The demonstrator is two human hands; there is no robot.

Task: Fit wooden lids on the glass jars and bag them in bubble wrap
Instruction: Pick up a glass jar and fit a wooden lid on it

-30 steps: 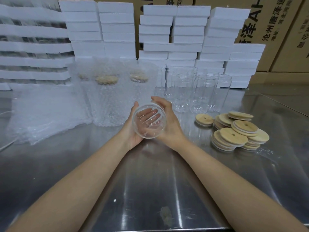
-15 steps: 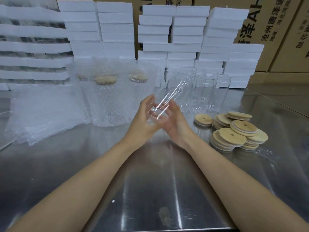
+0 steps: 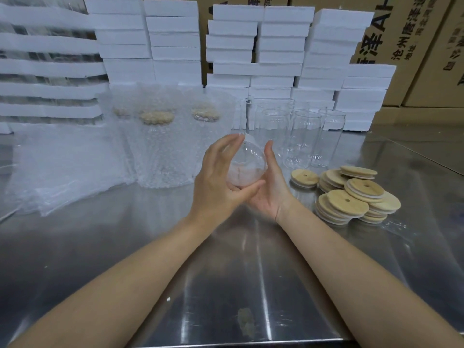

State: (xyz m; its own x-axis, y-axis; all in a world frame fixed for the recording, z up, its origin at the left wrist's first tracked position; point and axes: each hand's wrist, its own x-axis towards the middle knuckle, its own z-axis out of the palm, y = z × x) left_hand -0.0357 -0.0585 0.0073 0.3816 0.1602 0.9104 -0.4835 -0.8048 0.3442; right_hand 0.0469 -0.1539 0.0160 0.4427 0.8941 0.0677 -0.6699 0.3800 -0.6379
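Note:
A clear glass jar [image 3: 247,167] lies tilted in the air between both hands, its round base turned toward me, with no lid on it. My left hand [image 3: 216,179] grips it from the left, fingers over the top and thumb underneath. My right hand [image 3: 270,194] cradles it from the right, thumb pointing up and fingers showing through the glass. Round wooden lids [image 3: 351,197] with centre holes lie heaped to the right, one lid [image 3: 303,178] apart from the heap. Several empty jars [image 3: 301,136] stand behind the hands. Flat bubble wrap bags [image 3: 62,167] lie at the left.
Lidded jars in bubble wrap [image 3: 160,146] stand upright behind my left hand. White foam blocks [image 3: 276,46] are stacked along the back, with cardboard boxes [image 3: 414,46] behind them. The steel table [image 3: 226,272] stretches toward me beneath my forearms.
The jar has turned over between my hands: its open mouth faced me a second ago, then it tipped away, and its base now faces me. Both hands shifted their hold.

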